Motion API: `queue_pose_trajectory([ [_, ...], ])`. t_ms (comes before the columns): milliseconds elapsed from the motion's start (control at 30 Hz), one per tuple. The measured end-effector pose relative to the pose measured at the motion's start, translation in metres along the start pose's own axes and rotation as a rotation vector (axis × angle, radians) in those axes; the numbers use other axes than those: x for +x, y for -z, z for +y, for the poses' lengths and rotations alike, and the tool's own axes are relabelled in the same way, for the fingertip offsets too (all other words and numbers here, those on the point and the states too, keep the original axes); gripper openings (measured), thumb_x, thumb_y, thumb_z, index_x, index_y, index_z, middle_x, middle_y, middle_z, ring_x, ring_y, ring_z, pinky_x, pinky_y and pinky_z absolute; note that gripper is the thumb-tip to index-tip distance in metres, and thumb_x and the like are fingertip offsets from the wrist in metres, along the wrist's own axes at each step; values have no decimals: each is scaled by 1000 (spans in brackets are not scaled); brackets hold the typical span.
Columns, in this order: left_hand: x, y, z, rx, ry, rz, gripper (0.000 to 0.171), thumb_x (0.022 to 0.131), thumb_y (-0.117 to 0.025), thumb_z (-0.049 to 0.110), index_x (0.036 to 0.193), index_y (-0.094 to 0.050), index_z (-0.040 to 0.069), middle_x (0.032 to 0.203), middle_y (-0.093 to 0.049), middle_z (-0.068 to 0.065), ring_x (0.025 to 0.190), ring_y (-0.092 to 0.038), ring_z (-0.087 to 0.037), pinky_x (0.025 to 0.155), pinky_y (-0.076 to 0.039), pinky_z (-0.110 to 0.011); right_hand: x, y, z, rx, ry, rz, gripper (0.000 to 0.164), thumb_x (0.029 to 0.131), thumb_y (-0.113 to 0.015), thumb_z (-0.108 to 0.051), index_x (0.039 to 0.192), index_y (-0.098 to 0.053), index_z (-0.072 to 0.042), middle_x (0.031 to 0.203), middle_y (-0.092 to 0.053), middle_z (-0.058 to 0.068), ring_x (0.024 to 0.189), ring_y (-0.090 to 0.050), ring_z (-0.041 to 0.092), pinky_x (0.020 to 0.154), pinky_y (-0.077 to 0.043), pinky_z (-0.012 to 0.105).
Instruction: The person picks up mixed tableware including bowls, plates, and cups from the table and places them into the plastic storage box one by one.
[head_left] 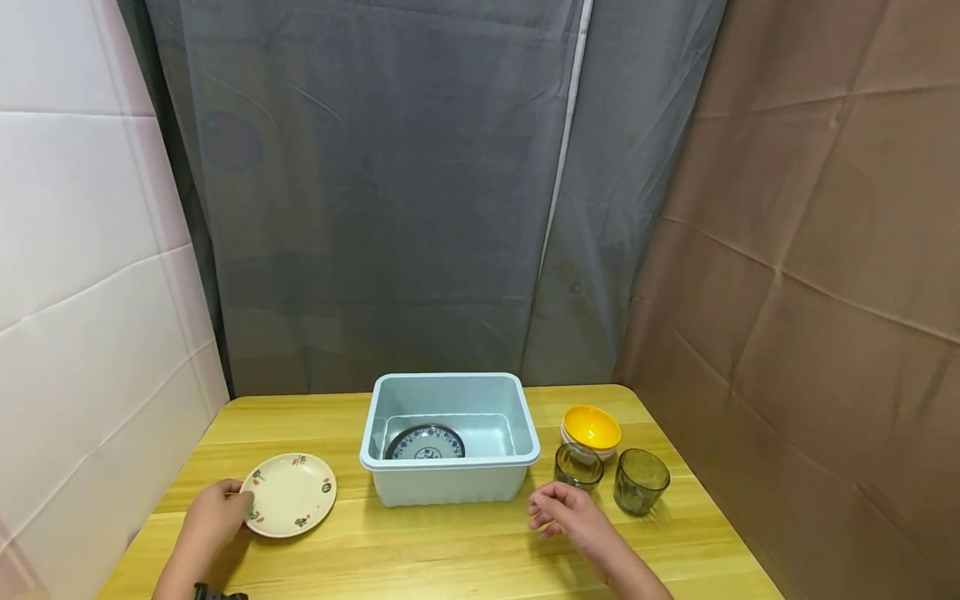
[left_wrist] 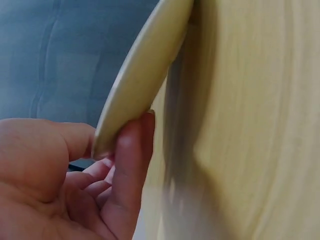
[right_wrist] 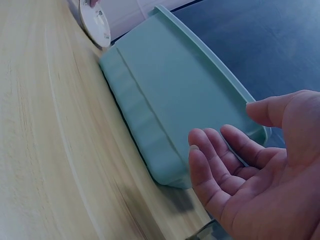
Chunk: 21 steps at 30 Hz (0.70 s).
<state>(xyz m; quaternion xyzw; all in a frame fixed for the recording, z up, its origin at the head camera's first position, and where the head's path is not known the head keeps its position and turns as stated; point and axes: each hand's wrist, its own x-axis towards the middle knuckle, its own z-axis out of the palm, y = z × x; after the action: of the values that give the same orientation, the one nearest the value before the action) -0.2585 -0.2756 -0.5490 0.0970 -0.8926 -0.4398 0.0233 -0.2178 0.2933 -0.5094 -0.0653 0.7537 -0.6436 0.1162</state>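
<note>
At the left of the table, my left hand (head_left: 217,512) pinches the rim of a cream plate (head_left: 291,495) with small printed motifs. In the left wrist view the plate (left_wrist: 145,75) is tilted, thumb on one face and fingers under the other, its far part close to the tabletop. My right hand (head_left: 572,518) hovers in front of the glasses with fingers loosely bent and nothing in them. Beside it stands a pale blue plastic bin (head_left: 450,483); the right wrist view shows the bin's side (right_wrist: 170,85) past my fingers. A blue-patterned plate (head_left: 427,443) lies inside the bin.
Right of the bin, a yellow bowl (head_left: 592,427) sits on a white one (head_left: 604,454). Two dark glass tumblers stand nearer me: one tumbler (head_left: 579,467) just behind my right hand, the other tumbler (head_left: 641,482) further right. Cloth walls (head_left: 375,208) border the wooden table (head_left: 420,550).
</note>
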Motion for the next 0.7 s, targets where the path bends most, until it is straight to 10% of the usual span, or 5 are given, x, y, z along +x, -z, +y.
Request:
queue_pose_trajectory([
  [700,-24,31,26,-458,86,-149,35,114,-53,12,137,-51,-15,94,-67,5,77,-65,-8,72,-60,-26,-9,32,-27,-22,-1,-11,28,117,-57,-25,124,-66,0,113,-71,10,103,-72,26,88,-62,39],
])
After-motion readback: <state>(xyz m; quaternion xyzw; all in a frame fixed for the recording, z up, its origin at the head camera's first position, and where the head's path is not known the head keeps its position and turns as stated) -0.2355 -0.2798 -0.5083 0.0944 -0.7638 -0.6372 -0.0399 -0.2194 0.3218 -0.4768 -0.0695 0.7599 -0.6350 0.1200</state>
